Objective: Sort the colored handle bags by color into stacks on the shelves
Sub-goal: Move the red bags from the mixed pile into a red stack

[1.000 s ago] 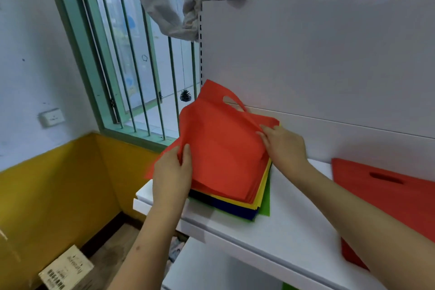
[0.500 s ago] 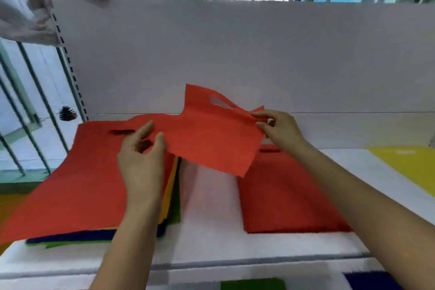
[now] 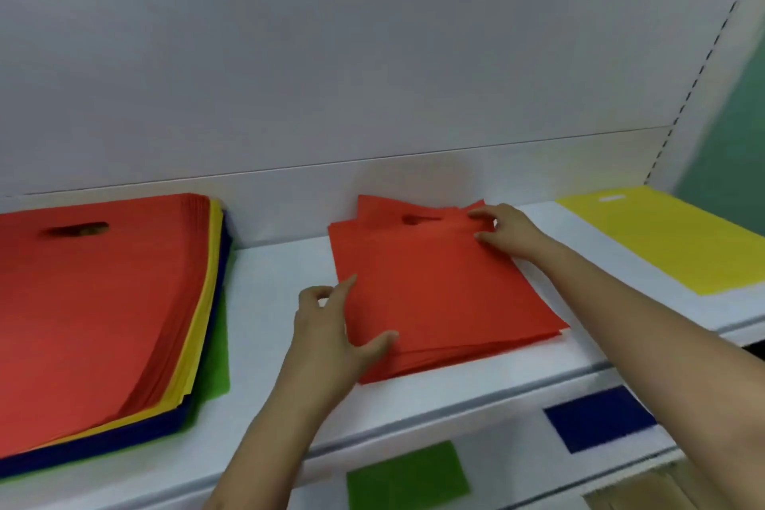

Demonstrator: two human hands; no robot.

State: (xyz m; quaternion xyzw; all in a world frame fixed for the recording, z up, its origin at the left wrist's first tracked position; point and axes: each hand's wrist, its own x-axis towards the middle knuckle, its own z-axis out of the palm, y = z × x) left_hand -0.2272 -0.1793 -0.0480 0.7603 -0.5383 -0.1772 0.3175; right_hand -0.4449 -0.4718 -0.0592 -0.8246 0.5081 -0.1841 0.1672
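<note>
A stack of red handle bags [image 3: 439, 294] lies in the middle of the white top shelf [image 3: 273, 311]. A red bag lies on top of it, slightly askew. My left hand [image 3: 331, 327] holds that bag's near left edge, thumb on top. My right hand [image 3: 509, 232] pinches its far right corner by the handle cut-out. At the left lies a mixed pile [image 3: 103, 311] with red bags on top and yellow, blue and green ones beneath. A yellow bag stack [image 3: 670, 236] lies at the right.
On the lower shelf lie a green bag [image 3: 407, 476] and a blue bag [image 3: 598, 418]. The shelf's white back panel [image 3: 372, 54] rises behind the stacks. A green wall [image 3: 745, 128] shows at the far right.
Both hands have carried the red bag from above the mixed pile to the right and lowered it onto the red stack. The view has turned right and down.
</note>
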